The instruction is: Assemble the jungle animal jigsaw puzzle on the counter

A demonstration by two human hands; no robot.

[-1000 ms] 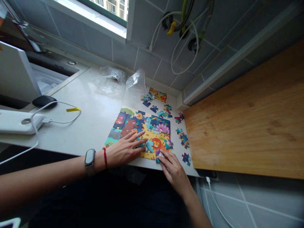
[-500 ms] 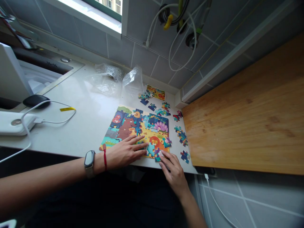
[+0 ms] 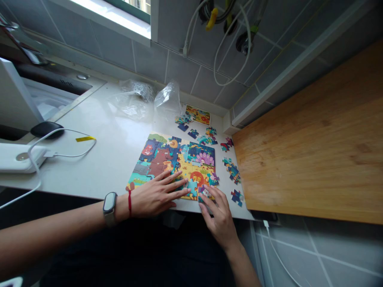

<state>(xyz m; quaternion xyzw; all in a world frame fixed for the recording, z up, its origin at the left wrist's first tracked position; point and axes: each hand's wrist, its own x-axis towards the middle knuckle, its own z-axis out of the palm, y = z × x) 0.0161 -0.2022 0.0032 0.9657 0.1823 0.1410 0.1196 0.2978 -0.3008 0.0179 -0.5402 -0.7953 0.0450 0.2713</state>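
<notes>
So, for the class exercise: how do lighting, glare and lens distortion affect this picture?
In the head view, the window blows out white, a soft sheen lies on the white countertop, the wide lens bows the wall tiles and the wooden board, and the jigsaw puzzle looks sharp.

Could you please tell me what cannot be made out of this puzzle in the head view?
Head view:
Jigsaw puzzle: its lower part is hidden by the left hand.
Puzzle piece: partly hidden by the right hand.
Picture card: details too small to read.
</notes>
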